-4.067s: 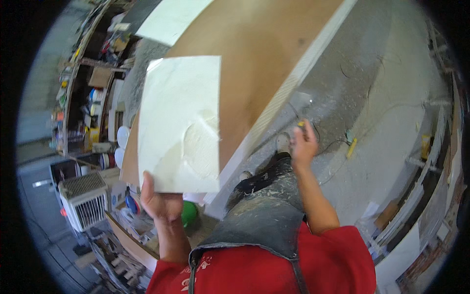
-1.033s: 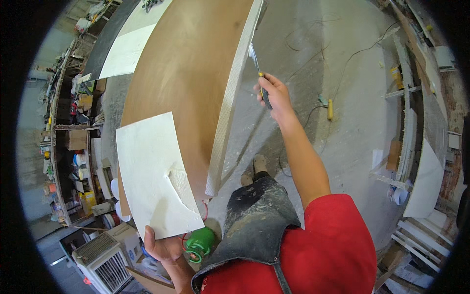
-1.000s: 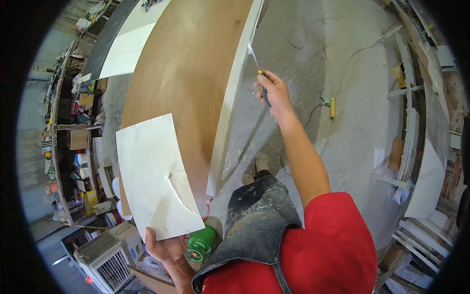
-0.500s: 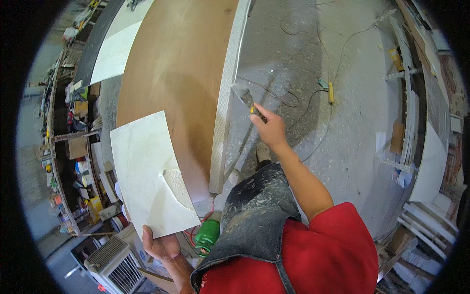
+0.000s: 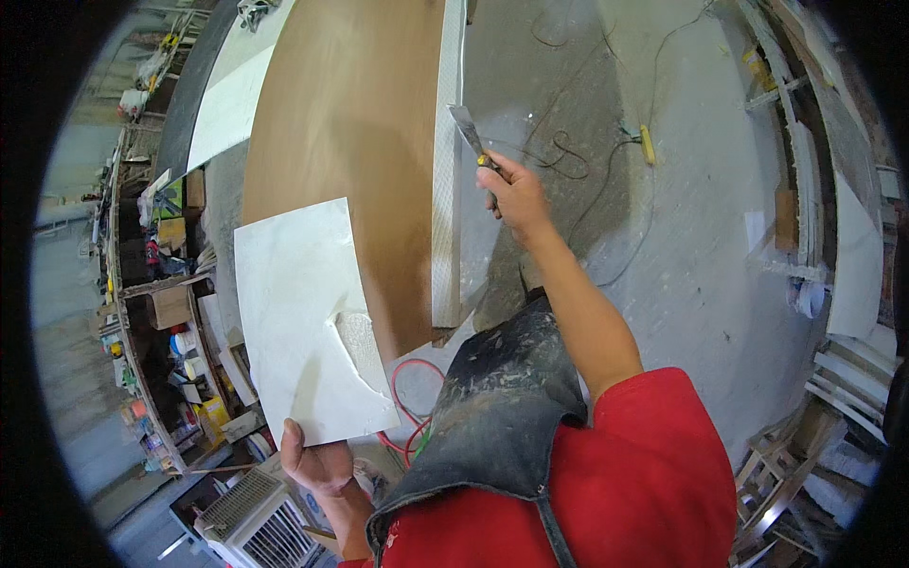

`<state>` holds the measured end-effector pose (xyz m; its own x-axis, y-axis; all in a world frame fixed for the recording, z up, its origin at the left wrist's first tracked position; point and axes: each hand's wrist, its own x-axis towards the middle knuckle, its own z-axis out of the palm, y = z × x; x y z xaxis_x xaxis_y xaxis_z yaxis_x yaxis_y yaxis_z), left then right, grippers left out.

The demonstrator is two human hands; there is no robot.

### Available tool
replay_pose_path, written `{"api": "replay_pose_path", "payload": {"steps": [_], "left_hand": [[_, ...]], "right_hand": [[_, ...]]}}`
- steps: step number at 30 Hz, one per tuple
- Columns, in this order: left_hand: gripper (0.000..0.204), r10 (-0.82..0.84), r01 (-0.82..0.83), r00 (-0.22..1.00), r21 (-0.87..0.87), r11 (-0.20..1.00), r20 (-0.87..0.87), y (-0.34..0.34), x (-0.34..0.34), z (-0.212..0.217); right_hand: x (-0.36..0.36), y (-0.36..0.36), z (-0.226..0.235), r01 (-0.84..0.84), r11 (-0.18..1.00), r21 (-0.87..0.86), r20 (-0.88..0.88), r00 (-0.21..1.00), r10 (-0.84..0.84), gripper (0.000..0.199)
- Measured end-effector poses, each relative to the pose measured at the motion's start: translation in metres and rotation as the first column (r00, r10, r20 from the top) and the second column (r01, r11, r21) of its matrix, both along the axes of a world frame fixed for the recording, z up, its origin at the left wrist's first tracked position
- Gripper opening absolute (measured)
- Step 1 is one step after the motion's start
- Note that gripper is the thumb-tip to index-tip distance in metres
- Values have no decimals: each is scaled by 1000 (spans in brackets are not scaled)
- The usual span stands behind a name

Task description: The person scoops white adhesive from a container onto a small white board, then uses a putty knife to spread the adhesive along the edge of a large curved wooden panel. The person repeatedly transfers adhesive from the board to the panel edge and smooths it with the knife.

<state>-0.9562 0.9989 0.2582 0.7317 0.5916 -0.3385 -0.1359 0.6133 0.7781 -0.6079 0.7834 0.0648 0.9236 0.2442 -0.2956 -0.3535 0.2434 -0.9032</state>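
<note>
Beside grey concrete (image 5: pixel 696 284), the pale edge (image 5: pixel 447 208) of a brown board (image 5: pixel 322 123) ran near-to-far, left of our nearer right hand (image 5: pixel 518 196) gripping a metal-bladed scraper (image 5: pixel 468 130), while our left hand (image 5: pixel 318 466) held a white rectangular sheet (image 5: pixel 294 303).

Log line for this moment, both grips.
left grip: white sheet with paste patch | right grip: putty knife | blade: at pale edge of brown panel, contact unclear

The white sheet (image 5: pixel 292 293) looks smooth, its paste (image 5: pixel 359 343) rough, the scraper's blade (image 5: pixel 466 127) metal.
</note>
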Motion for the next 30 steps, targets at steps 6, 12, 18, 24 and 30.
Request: {"api": "replay_pose_path", "payload": {"steps": [6,12,18,24,30], "left_hand": [[55,-25,26,999,29,999,-29,5,-11,3],[57,7,-7,999,6,1000,-48,12,-6,0],[54,-25,25,1000,-41,999,15,14,-6,-10],[54,-66,63,992,32,997,109,10,-9,-18],[57,-29,23,993,58,998,116,12,-19,-31]], "right_hand": [[-81,-7,-20,-24,955,-295,67,997,46,49],[-142,-30,-44,61,921,-384,89,996,-29,50],[-155,-64,118,-371,855,-363,-113,928,355,47],[-179,-22,211,-289,708,-644,476,573,667,38],[-218,-21,220,-199,522,-830,388,467,795,35]]}}
